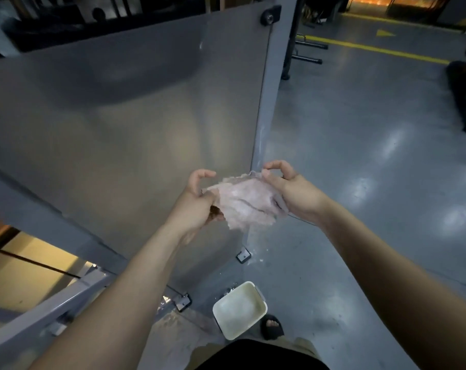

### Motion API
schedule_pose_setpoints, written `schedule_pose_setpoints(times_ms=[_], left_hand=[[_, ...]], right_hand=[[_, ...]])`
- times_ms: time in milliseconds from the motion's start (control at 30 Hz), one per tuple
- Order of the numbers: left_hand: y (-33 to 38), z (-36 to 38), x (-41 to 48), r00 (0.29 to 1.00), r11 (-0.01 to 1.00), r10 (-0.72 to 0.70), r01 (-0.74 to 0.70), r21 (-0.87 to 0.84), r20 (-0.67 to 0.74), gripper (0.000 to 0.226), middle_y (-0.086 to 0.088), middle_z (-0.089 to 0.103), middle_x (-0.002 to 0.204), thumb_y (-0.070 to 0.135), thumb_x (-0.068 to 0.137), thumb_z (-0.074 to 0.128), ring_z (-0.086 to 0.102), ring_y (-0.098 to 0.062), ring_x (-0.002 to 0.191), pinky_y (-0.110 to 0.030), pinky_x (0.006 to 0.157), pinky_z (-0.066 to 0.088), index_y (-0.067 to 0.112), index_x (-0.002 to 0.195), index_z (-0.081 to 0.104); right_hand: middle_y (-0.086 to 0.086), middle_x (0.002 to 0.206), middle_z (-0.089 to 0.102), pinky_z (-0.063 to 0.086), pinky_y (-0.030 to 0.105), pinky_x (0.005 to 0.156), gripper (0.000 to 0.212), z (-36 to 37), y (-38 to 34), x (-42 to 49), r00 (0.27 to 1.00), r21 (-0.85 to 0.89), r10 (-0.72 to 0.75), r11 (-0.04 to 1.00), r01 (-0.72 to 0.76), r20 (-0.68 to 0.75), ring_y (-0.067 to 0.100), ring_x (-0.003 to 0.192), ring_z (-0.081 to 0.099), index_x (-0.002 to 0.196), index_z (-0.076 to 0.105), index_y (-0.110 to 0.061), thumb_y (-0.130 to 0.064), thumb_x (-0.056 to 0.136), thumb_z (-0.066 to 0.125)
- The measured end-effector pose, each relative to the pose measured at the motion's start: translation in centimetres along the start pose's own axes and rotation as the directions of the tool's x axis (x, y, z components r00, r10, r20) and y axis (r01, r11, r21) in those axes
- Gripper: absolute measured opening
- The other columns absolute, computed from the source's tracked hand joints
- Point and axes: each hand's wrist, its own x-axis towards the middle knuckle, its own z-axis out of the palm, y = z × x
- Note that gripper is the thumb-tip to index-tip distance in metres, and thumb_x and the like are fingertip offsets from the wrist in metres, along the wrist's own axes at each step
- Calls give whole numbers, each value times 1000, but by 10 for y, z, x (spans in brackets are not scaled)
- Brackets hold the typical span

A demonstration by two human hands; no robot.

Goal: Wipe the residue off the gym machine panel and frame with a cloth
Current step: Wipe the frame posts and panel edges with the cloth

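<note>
Both hands, left hand (200,201) and right hand (288,190), pinch the pink cloth (246,202); spread it flat, probably damp, before wiping the panel (125,108).

The panel (119,116) runs off the left edge. Above its top, dark gear (66,25) is too blurred to name. In front of it, the cloth (242,202) hides some of the left hand's (197,201) fingers.

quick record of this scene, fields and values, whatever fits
left hand: grips cloth, left edge
right hand: pinches cloth, right edge
cloth: pale, crumpled, stretched between hands, in front of panel
panel: grey, upright
frame: grey post along panel's right edge
tub: cream, on floor below hands
</note>
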Motion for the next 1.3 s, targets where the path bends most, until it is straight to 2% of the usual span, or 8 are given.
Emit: schedule_pose_setpoints(times_ms=[233, 400, 500, 600, 667, 867, 1100, 1300], left_hand=[[11, 67, 13, 995, 919, 46, -76, 388, 86, 33, -3, 73, 98, 25, 87, 82, 68, -16, 83, -28, 74, 55, 17, 113, 64], [13, 92, 25, 968, 702, 232, -234, 673, 95, 10, 6, 74, 75, 14, 79, 77, 62, 2, 80, -22, 80, 39, 20, 72, 78], [13, 96, 30, 969, 616, 231, -211, 759, 82, 18, 19, 52, 105, 36, 88, 69, 39, 11, 105, -11, 106, 5, 29, 73, 76], [12, 101, 31, 993, 829, 116, -103, 550, 12, 22, 14, 52, 116, 18, 95, 70, 53, 11, 98, -22, 108, 34, 21, 73, 75], [15, 111, 27, 1000, 963, 20, -16, 267, -11, 18, -3, 68, 91, 14, 92, 68, 65, -4, 63, -28, 70, 53, 13, 75, 73], [7, 124, 29, 996, 996, -85, 86, 17, -40, 21, -18, 57, 73, 6, 89, 60, 51, -29, 66, -34, 59, 44, 14, 76, 74], [-7, 134, 38, 983, 952, -167, 141, 273, 75, 8, -9, 62, 81, 22, 92, 74, 54, -18, 64, -29, 58, 44, 18, 95, 68], [-15, 131, 34, 950, 982, -179, 187, -9, 258, 17, -10, 69, 83, 10, 84, 79, 64, -21, 68, -31, 62, 55, 8, 95, 66]], right_hand=[[8, 118, 64, 48, 44, 69, 50, -73, 10, 15, 947, -323, -61, 931, 168, 316, 22, 78, 57, 123, 53, -32, 0, 86, 64], [7, 102, 71, 54, 55, 66, 28, -112, 22, 31, 949, -472, -87, 851, 229, 303, 20, 70, 58, 105, 66, -36, -13, 90, 68], [-5, 93, 63, 56, 61, 79, 4, -129, 26, 40, 960, -552, -116, 798, 242, 253, 22, 86, 63, 96, 74, -15, -18, 95, 71], [-14, 94, 63, 56, 37, 85, 24, -139, 23, 44, 959, -436, -137, 869, 236, 246, 17, 76, 64, 80, 72, -9, -24, 98, 69], [6, 79, 69, 51, 23, 72, 37, -140, 17, 44, 957, -335, -119, 919, 206, 264, 16, 62, 60, 71, 66, -8, -26, 103, 61], [9, 68, 53, 41, 31, 58, 34, -143, 27, 55, 924, 147, 58, 982, -122, 379, 23, 62, 51, 72, 59, -5, -28, 94, 70], [2, 70, 57, 37, 25, 51, 18, -145, 31, 53, 877, -26, 91, 996, -89, 472, 14, 58, 52, 104, 60, -6, -1, 88, 67], [7, 80, 66, 56, 29, 62, 40, -152, 35, 57, 959, 90, 142, 982, -168, 245, 19, 67, 60, 127, 49, -18, -5, 95, 69]])
